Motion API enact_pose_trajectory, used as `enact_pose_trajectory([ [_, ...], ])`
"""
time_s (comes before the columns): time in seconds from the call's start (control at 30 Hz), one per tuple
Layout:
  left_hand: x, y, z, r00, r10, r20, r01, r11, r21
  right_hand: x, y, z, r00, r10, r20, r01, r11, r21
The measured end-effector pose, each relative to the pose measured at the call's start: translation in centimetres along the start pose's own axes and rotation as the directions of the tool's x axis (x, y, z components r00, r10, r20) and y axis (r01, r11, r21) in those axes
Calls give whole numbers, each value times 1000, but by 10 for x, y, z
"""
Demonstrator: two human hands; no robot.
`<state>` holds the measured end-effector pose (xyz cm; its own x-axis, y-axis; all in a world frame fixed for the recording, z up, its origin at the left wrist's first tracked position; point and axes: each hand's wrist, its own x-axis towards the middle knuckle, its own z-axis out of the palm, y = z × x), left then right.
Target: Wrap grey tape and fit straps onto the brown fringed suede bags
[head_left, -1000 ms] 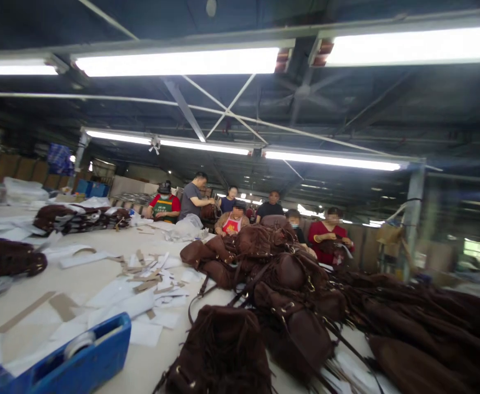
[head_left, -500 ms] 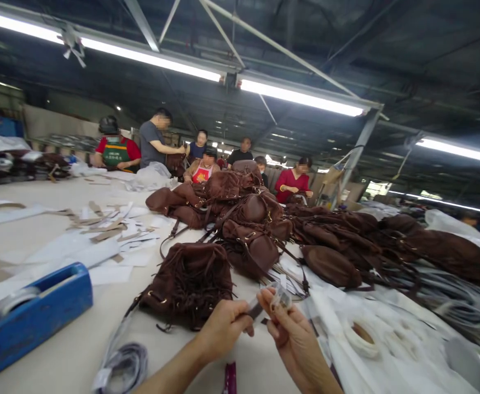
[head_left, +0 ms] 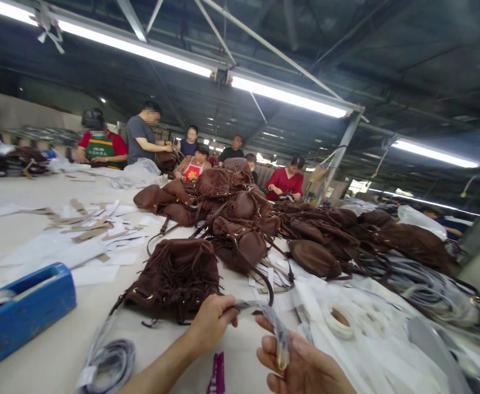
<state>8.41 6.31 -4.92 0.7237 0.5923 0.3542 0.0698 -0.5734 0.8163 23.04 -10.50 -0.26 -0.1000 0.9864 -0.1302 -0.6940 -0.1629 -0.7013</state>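
Handling a slim, dark strap (head_left: 280,334) in clear plastic wrap.
Left hand (head_left: 212,324) pinches one end; right hand (head_left: 303,362), fingers apart, is at the other. Judgement: pinch firmly, avoid twisting.

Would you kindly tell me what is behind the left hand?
Behind the left hand are a fringed bag and, farther back, a heap of brown bags. The fringed bag's lower right corner cannot be seen: the hand covers it.

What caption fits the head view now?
Left hand pinches a plastic-wrapped strip reaching the loosely curled right hand, near a fringed brown bag.
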Motion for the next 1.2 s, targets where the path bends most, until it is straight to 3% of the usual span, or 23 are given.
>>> enact_pose_trajectory([
  [0.2, -2, 3, -1, 999, 33, -1, -33, 998, -49, -4, 6, 3, 1000, -9, -22, 6, 992, -123],
  [0.33, -1, 2, 0, 998, 57, 40, -52, 990, -128, 8, 18, -1, 978, -188, -91, 160, 953, -258],
  [0.43, 1, 3, -1, 997, 56, 47, -51, 993, -110, 28, 21, 0, 912, -370, -179, 292, 890, -351],
  [0.57, 0, 5, -6, 994, 54, 98, -38, 987, -155, 61, 19, 2, 789, -570, -228, 412, 767, -491],
  [0.67, 0, 4, -8, 994, -11, 107, 37, 968, -247, 80, 20, -3, 663, -727, -178, 447, 575, -686],
  [0.73, 2, 1, -7, 992, -48, 119, 87, 934, -347, 89, 22, -12, 600, -796, -79, 404, 387, -829],
  [0.83, 5, -2, -6, 981, -97, 168, 170, 847, -504, 96, 23, -27, 579, -785, 219, 356, 2, -935],
  [0.93, 6, -1, -6, 969, -133, 210, 234, 773, -590, 98, 17, -39, 602, -590, 538, 389, -371, -843],
  [1.0, 5, 1, -8, 963, -139, 232, 258, 735, -627, 98, 11, -43, 620, -400, 675, 437, -538, -721],
  [1.1, 5, 9, -11, 952, -185, 243, 303, 674, -674, 98, 5, -46, 617, -182, 766, 494, -668, -556],
  [1.2, 5, 18, -16, 943, -197, 267, 330, 645, -689, 97, 4, -45, 612, -112, 783, 479, -736, -479],
])
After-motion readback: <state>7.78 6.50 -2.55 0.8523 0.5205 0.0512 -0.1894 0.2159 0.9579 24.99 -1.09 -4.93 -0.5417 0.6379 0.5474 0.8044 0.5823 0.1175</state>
